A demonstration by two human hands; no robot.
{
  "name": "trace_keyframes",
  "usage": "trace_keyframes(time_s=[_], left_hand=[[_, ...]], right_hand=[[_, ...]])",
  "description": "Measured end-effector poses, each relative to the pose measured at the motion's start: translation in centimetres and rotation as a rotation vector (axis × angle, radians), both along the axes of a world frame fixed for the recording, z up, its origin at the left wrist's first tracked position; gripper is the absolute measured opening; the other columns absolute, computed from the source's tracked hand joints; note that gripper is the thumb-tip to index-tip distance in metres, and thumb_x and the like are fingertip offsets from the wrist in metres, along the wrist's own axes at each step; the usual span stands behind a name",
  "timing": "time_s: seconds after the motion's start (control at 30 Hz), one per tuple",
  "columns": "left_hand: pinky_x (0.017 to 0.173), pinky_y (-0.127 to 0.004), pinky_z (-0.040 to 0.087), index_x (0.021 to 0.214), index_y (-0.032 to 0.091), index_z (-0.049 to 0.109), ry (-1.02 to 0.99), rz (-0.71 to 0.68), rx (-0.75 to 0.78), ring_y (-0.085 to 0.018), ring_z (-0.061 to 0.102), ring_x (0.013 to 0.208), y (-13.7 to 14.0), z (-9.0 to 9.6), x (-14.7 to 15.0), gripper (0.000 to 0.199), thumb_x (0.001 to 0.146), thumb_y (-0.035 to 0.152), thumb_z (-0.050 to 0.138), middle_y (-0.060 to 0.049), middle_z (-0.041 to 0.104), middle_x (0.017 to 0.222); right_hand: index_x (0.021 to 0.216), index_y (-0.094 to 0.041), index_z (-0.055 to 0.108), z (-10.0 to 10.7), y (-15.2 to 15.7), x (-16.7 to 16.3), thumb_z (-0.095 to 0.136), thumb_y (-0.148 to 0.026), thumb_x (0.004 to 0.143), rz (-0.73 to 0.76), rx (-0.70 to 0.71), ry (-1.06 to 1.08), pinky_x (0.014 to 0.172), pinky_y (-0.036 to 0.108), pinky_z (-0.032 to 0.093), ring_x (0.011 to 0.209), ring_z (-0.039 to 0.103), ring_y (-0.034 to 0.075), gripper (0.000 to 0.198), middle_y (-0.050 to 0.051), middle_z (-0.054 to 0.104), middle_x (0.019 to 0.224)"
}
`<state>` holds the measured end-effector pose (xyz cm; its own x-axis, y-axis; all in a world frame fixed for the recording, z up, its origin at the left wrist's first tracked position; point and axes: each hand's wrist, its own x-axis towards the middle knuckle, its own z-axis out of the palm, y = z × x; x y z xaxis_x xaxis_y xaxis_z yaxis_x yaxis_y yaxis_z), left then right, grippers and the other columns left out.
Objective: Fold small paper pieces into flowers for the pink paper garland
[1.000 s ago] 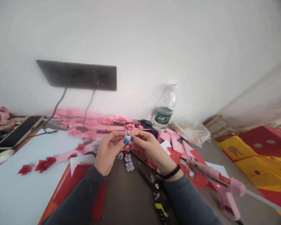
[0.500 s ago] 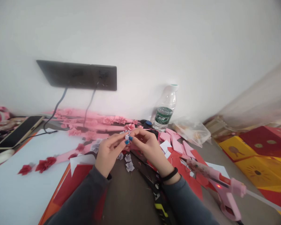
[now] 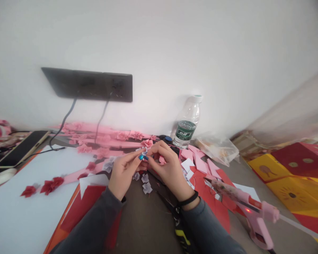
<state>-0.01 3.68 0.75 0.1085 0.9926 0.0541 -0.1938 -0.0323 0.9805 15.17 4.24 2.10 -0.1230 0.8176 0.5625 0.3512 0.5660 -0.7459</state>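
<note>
Between the fingertips of both hands is a small pale paper flower [image 3: 145, 153], mostly covered by the fingers. My left hand [image 3: 125, 173] pinches it from the left, thumb and forefinger together. From the other side my right hand [image 3: 167, 167] pinches it too, the two thumbs nearly touching. Just below the hands, several small grey-lilac paper flowers [image 3: 146, 187] lie on the dark table. Scissors [image 3: 177, 211] with black and yellow-green handles rest beside my right wrist, partly under the forearm.
A pink glue gun [image 3: 243, 203], its red light on, lies at the right. A water bottle [image 3: 185, 127] stands by the wall near pink paper pieces [image 3: 200, 164]. Red paper flowers [image 3: 52, 185] lie on white paper [image 3: 21, 215] at the left, with a phone [image 3: 22, 149] beyond.
My right hand has shifted slightly left and turned, its wrist moving left over the scissors. Both thumbs have moved a little on the paper flower. Everything else stays in place.
</note>
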Motion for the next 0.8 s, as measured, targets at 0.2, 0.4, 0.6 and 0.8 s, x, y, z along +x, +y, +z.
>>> trace_keyframes(time_s=[0.2,0.4,0.6,0.8], left_hand=[[0.056,-0.025,0.056,0.105,0.018,0.077,0.14,0.029,0.136,-0.015,0.063,0.059,-0.17,0.24,-0.1,0.03,0.085,0.036,0.065,-0.004,0.068,0.074],[0.053,-0.022,0.05,0.106,0.017,0.076,0.245,0.062,0.204,-0.013,0.059,0.056,-0.08,0.21,-0.11,0.03,0.089,0.034,0.059,-0.001,0.061,0.07],[0.053,-0.022,0.049,0.105,0.017,0.076,0.306,0.076,0.227,-0.013,0.058,0.057,-0.12,0.43,-0.08,0.031,0.09,0.035,0.056,-0.002,0.063,0.072],[0.053,-0.022,0.048,0.095,0.017,0.077,0.327,0.087,0.226,-0.014,0.056,0.056,-0.2,0.57,-0.13,0.027,0.088,0.036,0.059,0.0,0.06,0.066]], right_hand=[[0.08,-0.02,0.061,0.08,-0.25,0.19,0.053,-0.008,0.088,0.067,0.086,-0.076,0.07,0.029,0.046,0.079,0.055,0.016,0.016,0.003,0.055,0.084],[0.076,-0.02,0.058,-0.02,-0.19,-0.17,0.056,-0.007,0.084,0.047,-0.009,-0.002,0.063,0.026,0.043,0.071,0.052,0.014,0.015,0.001,0.055,0.078],[0.074,-0.019,0.057,0.01,-0.17,-0.28,0.056,-0.005,0.083,0.054,-0.009,-0.005,0.061,0.024,0.042,0.069,0.051,0.014,0.017,0.0,0.054,0.076],[0.077,-0.02,0.059,-0.1,-0.28,-0.07,0.052,-0.009,0.089,0.093,0.037,-0.078,0.066,0.026,0.046,0.075,0.054,0.015,0.017,0.002,0.055,0.08]])
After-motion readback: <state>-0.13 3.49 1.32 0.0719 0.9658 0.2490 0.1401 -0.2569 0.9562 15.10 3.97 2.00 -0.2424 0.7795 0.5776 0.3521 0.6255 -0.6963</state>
